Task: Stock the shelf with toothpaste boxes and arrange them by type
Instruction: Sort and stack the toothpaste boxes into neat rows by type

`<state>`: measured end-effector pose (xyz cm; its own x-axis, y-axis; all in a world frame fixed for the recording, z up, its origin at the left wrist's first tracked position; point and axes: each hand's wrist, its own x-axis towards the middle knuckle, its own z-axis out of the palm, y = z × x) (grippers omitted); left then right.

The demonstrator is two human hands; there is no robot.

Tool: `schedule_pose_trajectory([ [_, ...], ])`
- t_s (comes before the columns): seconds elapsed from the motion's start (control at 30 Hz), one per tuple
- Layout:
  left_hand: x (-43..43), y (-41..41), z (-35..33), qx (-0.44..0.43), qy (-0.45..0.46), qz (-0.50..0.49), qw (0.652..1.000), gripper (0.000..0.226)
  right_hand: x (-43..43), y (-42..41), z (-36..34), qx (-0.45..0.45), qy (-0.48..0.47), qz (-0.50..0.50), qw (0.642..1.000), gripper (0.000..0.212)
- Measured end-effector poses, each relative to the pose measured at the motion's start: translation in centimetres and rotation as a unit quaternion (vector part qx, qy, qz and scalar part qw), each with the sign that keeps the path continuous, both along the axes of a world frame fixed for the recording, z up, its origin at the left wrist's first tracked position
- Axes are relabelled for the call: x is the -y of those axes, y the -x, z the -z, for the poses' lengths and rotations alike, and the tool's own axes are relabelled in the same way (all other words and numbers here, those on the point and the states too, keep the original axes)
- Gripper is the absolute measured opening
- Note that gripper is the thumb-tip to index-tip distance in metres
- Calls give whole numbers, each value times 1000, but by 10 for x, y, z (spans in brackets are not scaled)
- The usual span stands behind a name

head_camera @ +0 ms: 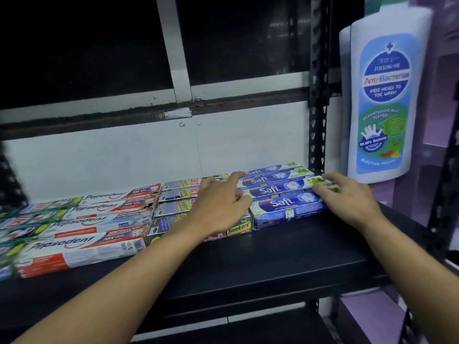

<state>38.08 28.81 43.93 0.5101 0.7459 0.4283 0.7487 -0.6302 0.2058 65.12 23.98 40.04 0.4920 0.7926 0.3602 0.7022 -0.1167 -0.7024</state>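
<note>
Toothpaste boxes lie flat in rows on a black shelf [285, 256]. Red-and-white Pepsodent boxes [84, 247] fill the left, with green-ended boxes [37, 207] beyond them at the far left. Silver Smokers boxes [173, 207] sit in the middle. Blue Safi boxes [285, 207] are stacked on the right. My left hand [221, 207] rests spread over the Smokers boxes, its fingertips touching the left ends of the Safi boxes. At the right ends of the Safi boxes, my right hand [347, 197] presses with its fingers stretched.
A black perforated upright [318, 108] stands just behind the Safi boxes. A large white body-wash bottle [382, 100] hangs to the right of it. The white wall and a dark window frame lie behind. A lower shelf level [248, 328] shows below.
</note>
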Motion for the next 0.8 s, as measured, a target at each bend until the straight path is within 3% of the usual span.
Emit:
schedule_pose_trajectory([
  [0.37, 3, -4, -1, -11, 51, 21, 998, 68, 3, 3, 0, 22, 0, -2, 1000, 49],
  [0.5, 5, -7, -6, -15, 54, 23, 998, 48, 2, 3, -1, 25, -8, -1, 1000, 46],
  [0.67, -1, -11, -9, 17, 120, 15, 992, 45, 0, 3, 0, 24, -11, 5, 1000, 47],
  [0.8, -13, -8, -15, 96, 161, 12, 982, 44, 0, 2, 1, 19, -10, 7, 1000, 46],
])
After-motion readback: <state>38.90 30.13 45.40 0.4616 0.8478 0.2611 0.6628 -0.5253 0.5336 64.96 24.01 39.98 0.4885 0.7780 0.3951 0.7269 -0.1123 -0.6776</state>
